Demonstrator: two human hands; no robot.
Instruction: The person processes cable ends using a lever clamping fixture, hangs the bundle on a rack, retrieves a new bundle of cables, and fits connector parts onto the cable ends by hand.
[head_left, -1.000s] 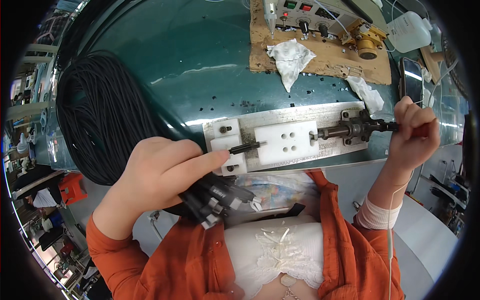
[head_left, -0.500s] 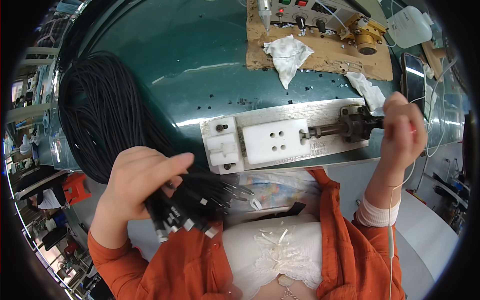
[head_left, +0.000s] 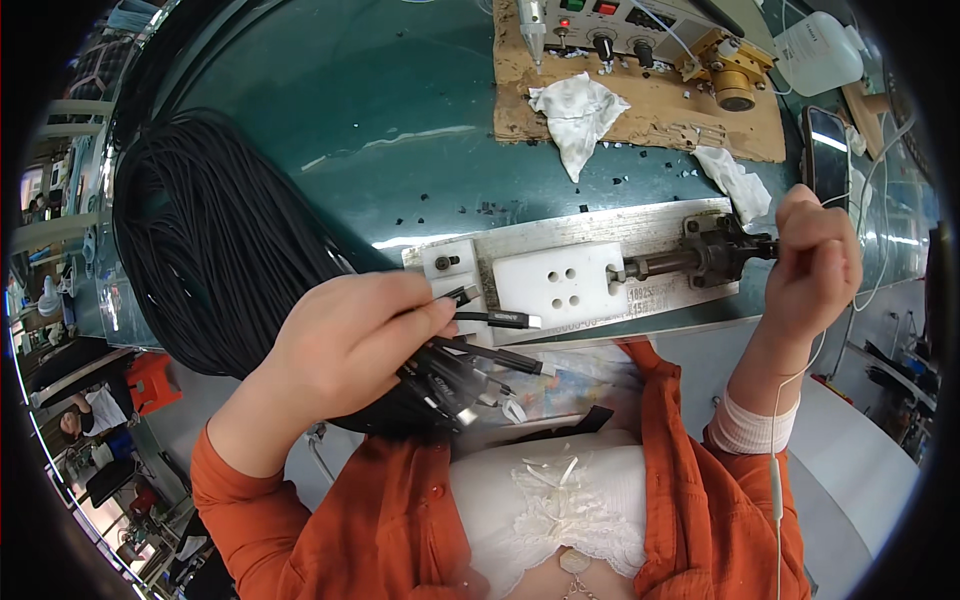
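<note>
Pinching black cable plugs in closed fingers of left hand, long axes rightward, beside white block; right hand curled at clamp, hold unclear.

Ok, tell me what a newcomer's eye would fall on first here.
First, the thick bundle of black cables on the left of the table. Then the white block on a metal plate near the centre, with the left hand holding cable ends beside it. The orange shirt stands out below.

Orange shirt, white lace-trimmed top, pendant necklace, pale ribbed cuff
</note>
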